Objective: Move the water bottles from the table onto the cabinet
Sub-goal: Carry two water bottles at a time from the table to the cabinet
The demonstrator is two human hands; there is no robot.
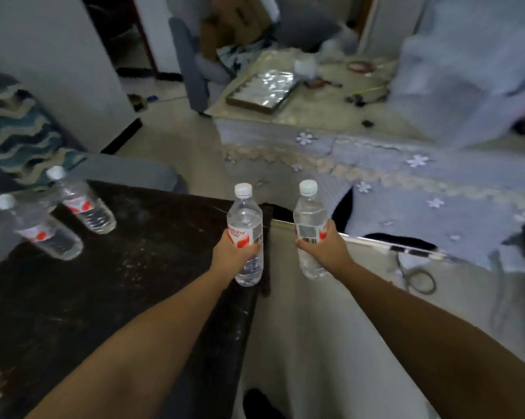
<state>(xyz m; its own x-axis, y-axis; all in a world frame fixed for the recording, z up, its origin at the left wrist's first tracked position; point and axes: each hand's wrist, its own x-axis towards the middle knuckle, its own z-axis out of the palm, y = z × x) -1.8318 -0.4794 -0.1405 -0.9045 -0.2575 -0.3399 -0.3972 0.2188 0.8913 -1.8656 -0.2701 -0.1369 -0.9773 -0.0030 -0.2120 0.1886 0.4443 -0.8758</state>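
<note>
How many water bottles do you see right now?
4. Two clear plastic water bottles with white caps stand on the dark cabinet top, one far left, one behind it. The left hand holds one; the right hand holds another. Blurred clutter may hide more.

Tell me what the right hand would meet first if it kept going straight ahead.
Probably the cloth-covered table: the right hand, gripping a bottle, has only floor before that, though depth is unclear.

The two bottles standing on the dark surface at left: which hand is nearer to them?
Left. The left hand, gripping a bottle, is over the dark surface's right edge, nearer the standing bottles. The right hand, holding another bottle, is farther right, beyond that surface.
</note>
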